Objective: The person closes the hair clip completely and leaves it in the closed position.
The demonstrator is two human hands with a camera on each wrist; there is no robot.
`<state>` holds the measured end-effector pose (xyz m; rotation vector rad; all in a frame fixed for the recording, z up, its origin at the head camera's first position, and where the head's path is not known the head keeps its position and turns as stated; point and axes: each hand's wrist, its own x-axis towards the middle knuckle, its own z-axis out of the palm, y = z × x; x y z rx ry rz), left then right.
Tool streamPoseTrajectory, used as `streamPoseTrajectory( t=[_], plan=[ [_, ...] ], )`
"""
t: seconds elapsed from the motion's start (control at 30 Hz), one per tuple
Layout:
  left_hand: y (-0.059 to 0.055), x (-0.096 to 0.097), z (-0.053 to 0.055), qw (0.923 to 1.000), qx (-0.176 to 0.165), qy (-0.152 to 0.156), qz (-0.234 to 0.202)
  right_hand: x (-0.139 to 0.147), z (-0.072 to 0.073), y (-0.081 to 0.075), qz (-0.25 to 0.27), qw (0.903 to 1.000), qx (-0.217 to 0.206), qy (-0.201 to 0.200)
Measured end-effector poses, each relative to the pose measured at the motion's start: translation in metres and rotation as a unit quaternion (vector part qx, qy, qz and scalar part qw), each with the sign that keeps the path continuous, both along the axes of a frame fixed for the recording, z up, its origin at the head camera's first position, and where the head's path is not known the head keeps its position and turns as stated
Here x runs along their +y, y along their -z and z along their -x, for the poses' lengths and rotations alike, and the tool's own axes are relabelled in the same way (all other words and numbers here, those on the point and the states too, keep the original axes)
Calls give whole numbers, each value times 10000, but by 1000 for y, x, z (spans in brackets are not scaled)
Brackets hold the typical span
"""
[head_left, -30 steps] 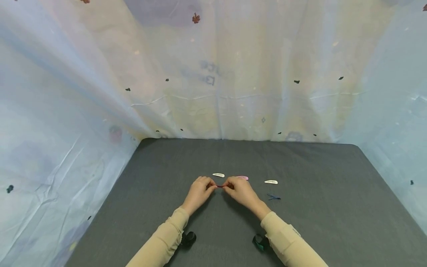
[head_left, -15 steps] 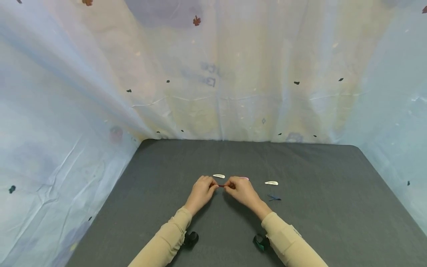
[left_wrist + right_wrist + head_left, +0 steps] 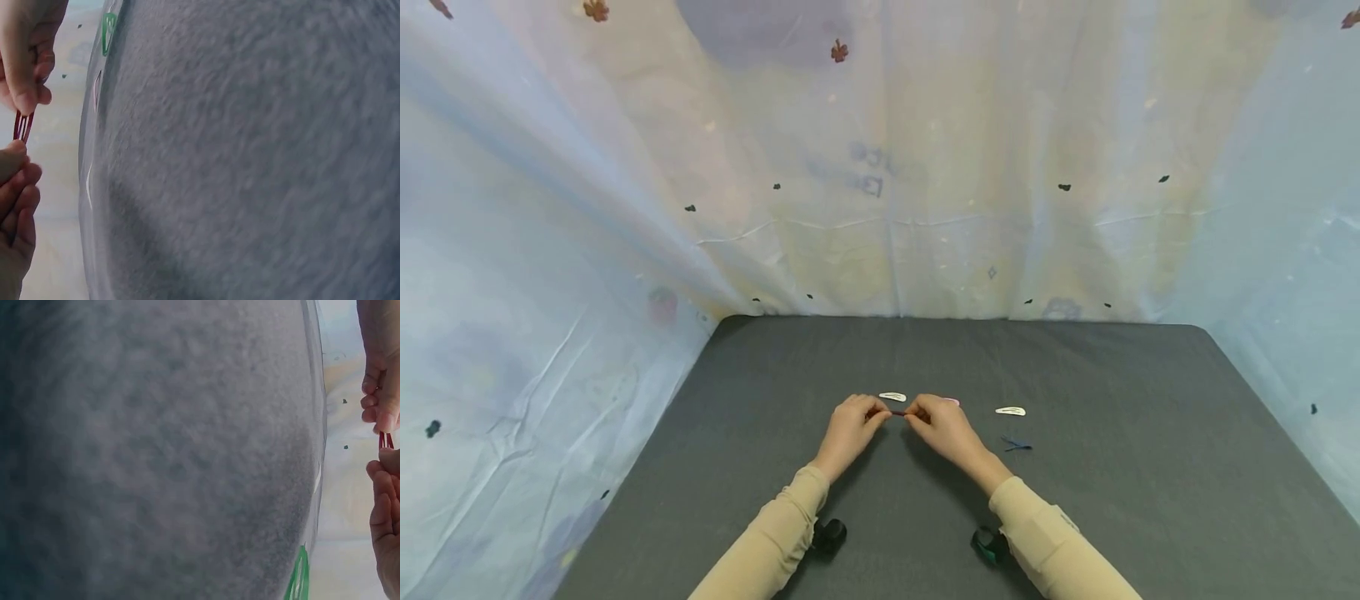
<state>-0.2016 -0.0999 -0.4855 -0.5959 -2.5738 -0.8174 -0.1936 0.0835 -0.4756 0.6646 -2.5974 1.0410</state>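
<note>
A dark red snap hair clip (image 3: 898,413) is stretched between my two hands above the grey table. My left hand (image 3: 850,432) pinches one end between thumb and fingers. The other end is pinched by my right hand (image 3: 946,430). In the left wrist view the slotted middle of the red clip (image 3: 24,127) shows between the thumbs, while its ends are covered. The right wrist view shows the same red clip (image 3: 386,441) between both hands. Just behind the hands lie a cream hair clip (image 3: 892,397) and a pink hair clip (image 3: 952,402), the latter mostly hidden by my right hand.
Right of the hands lie another cream clip (image 3: 1011,411) and a dark blue clip (image 3: 1018,444) with spread arms. A green-looking clip (image 3: 299,575) appears in the right wrist view. Patterned sheeting (image 3: 925,167) hangs behind the grey table (image 3: 1135,467). Black devices (image 3: 831,537) sit at both wrists.
Both hands keep their pinch on the red hair clip and stay nearly in place. The clip sits very slightly higher in view, and more of the pink hair clip is covered.
</note>
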Motion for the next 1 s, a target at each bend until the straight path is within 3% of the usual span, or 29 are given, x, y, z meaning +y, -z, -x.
streamPoseTrajectory(
  t=[0.3, 0.6, 0.73, 0.9, 1.0],
  plan=[
    [-6, -4, 4, 9964, -747, 389, -63, 2, 1, 3, 415, 9991, -38, -16],
    [-6, -7, 5, 9897, -1263, 620, -271, 5, 3, 6, 765, 9952, -608, 98],
    [-4, -9, 6, 9887, -1206, 783, -422, 5, 3, 7, 749, 9943, -756, 97],
    [-1, -10, 7, 9917, -772, 966, -342, 4, 6, 9, 673, 9958, -614, 56],
    [1, -11, 9, 9923, -796, 922, -240, 3, 9, 10, 531, 9969, -576, -5]
  ],
)
